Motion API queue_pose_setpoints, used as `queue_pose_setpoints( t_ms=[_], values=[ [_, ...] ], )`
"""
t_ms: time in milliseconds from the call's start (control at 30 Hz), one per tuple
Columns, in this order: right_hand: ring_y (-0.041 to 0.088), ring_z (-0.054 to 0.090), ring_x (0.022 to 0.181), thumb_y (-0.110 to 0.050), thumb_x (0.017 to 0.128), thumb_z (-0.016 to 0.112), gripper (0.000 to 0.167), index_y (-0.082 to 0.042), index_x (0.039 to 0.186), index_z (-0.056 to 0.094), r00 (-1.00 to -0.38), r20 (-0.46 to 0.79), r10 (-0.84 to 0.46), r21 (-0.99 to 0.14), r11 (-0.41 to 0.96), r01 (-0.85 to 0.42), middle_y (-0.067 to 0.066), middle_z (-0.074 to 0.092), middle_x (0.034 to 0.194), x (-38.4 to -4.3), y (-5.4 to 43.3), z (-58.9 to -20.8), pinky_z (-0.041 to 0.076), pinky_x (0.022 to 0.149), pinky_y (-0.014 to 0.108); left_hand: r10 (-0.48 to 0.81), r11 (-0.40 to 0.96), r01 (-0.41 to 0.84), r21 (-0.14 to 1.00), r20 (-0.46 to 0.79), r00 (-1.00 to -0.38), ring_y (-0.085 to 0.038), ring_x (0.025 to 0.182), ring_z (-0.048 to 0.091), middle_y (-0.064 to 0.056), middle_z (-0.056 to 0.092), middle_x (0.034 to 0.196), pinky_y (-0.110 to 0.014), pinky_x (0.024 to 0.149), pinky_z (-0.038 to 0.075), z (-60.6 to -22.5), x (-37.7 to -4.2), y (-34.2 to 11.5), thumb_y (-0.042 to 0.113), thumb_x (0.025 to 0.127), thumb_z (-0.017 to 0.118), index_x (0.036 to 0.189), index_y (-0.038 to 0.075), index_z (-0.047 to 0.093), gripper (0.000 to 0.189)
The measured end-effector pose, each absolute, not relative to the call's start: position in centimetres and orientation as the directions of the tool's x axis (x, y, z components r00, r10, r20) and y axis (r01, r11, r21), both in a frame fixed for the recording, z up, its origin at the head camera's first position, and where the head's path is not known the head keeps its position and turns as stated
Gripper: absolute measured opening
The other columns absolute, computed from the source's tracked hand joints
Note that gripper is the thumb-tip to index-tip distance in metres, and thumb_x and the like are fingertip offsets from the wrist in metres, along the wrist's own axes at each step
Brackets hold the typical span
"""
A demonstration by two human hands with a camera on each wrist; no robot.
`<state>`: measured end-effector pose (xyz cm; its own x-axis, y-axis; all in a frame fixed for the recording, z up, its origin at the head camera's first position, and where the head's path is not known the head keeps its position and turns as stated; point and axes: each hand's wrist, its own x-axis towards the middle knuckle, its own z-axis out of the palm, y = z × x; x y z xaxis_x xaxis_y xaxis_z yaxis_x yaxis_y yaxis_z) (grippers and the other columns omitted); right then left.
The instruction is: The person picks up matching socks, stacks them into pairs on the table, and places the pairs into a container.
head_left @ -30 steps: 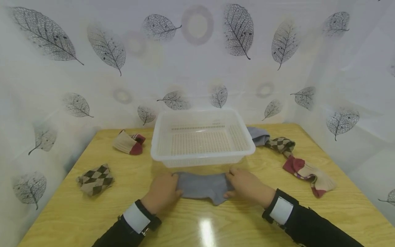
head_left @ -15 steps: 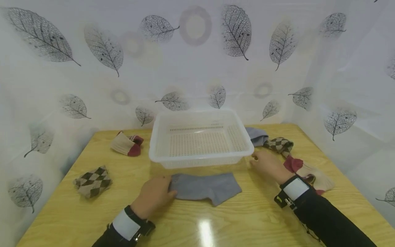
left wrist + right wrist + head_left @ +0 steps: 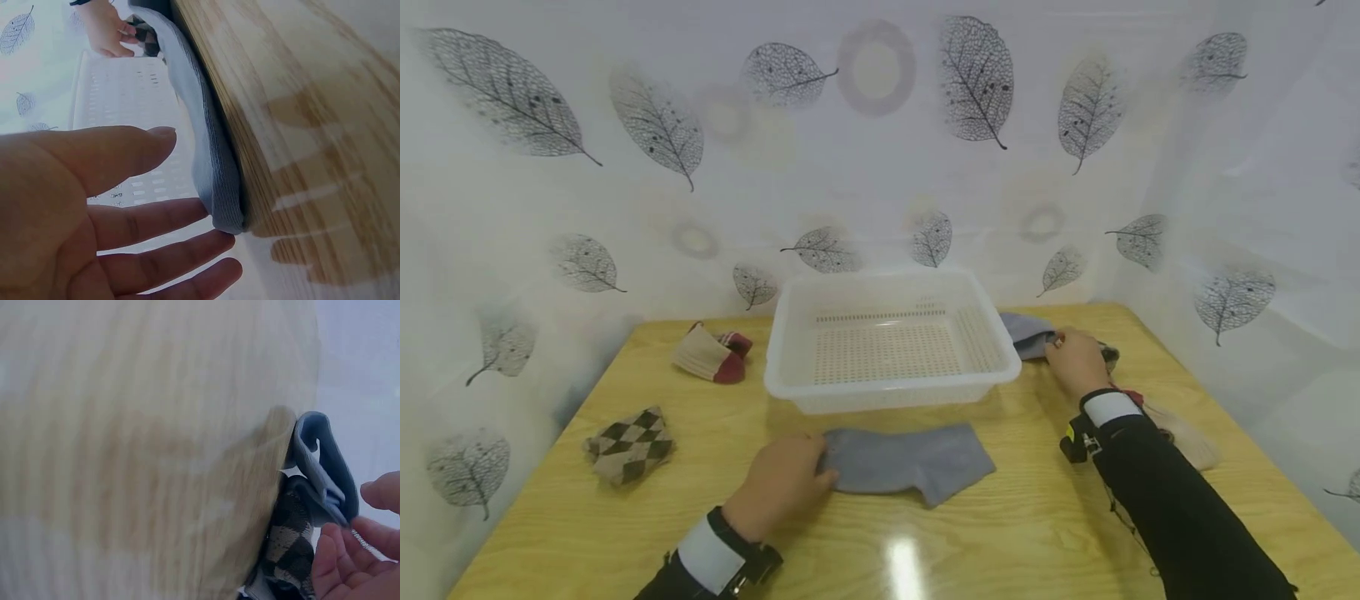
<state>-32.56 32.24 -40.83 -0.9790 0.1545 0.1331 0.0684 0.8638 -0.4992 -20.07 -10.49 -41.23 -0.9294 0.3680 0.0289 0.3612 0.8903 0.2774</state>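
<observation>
A grey sock (image 3: 902, 462) lies flat on the table in front of the basket. My left hand (image 3: 782, 483) is at its left end. In the left wrist view the fingers (image 3: 169, 259) reach straight to the sock's end, with the thumb held apart from it. At the back right, my right hand (image 3: 1078, 362) reaches to a second grey sock (image 3: 1026, 329), which is crumpled. The right wrist view shows fingertips at this sock's edge and the thumb (image 3: 384, 490) apart from it. A checkered sock (image 3: 287, 540) lies against that grey sock, partly hidden by the hand in the head view.
A white plastic basket (image 3: 891, 390) stands at the back middle. To the left lie a beige and red sock (image 3: 711, 354) and a checkered sock (image 3: 632, 446). Another beige and red sock (image 3: 1187, 437) is partly behind the right forearm. A leaf-patterned curtain (image 3: 880, 167) surrounds the table.
My right hand has let go of the right end of the front grey sock and moved right and back to the second grey sock. My left hand has stayed at the front sock.
</observation>
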Motion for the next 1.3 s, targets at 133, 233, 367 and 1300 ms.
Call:
queue_pose_setpoints(
  t_ms=[133,233,367,1300],
  values=[
    [0.051,0.047,0.109,-0.015,0.096,0.046,0.058,0.015,0.142,0.029,-0.963,0.09,0.252,-0.576,0.803,0.156,0.041,0.043,0.127,-33.5,32.4,-41.2,0.044,0.087,0.059,0.371,0.889,0.366,0.277,0.036,-0.928,-0.015,0.062,0.05,0.0,0.054,0.07,-0.033,0.052,0.042,-41.4,-20.0,-10.5,0.029,0.08,0.076,0.079,0.011,0.06,0.024],
    [0.05,0.049,0.103,-0.013,0.095,0.046,0.06,0.011,0.146,0.023,-0.951,0.095,0.296,-0.583,0.79,0.188,0.041,0.046,0.122,-33.9,32.5,-41.4,0.045,0.08,0.057,0.377,0.885,0.374,0.277,0.043,-0.925,-0.016,0.064,0.052,0.0,0.056,0.072,-0.034,0.054,0.043,-41.4,-20.0,-10.5,0.028,0.079,0.077,0.082,0.01,0.062,0.024],
    [0.045,0.057,0.087,-0.011,0.094,0.045,0.049,0.008,0.139,0.041,-0.945,0.141,0.294,-0.542,0.822,0.175,0.034,0.059,0.105,-34.2,32.6,-41.8,0.046,0.068,0.051,0.385,0.882,0.383,0.274,0.052,-0.922,-0.016,0.066,0.054,0.0,0.058,0.073,-0.035,0.056,0.044,-41.5,-20.0,-10.6,0.028,0.079,0.077,0.084,0.01,0.064,0.023],
    [0.034,0.064,0.089,-0.015,0.094,0.056,0.02,-0.001,0.105,0.063,-0.941,0.337,-0.041,-0.449,0.871,-0.199,0.02,0.068,0.101,-27.9,30.1,-34.7,0.051,0.074,0.047,0.37,0.89,0.361,0.278,0.021,-0.929,-0.017,0.069,0.057,-0.003,0.06,0.078,-0.035,0.058,0.047,-41.2,-19.6,-10.5,0.03,0.079,0.078,0.094,0.007,0.066,0.03]
  ],
)
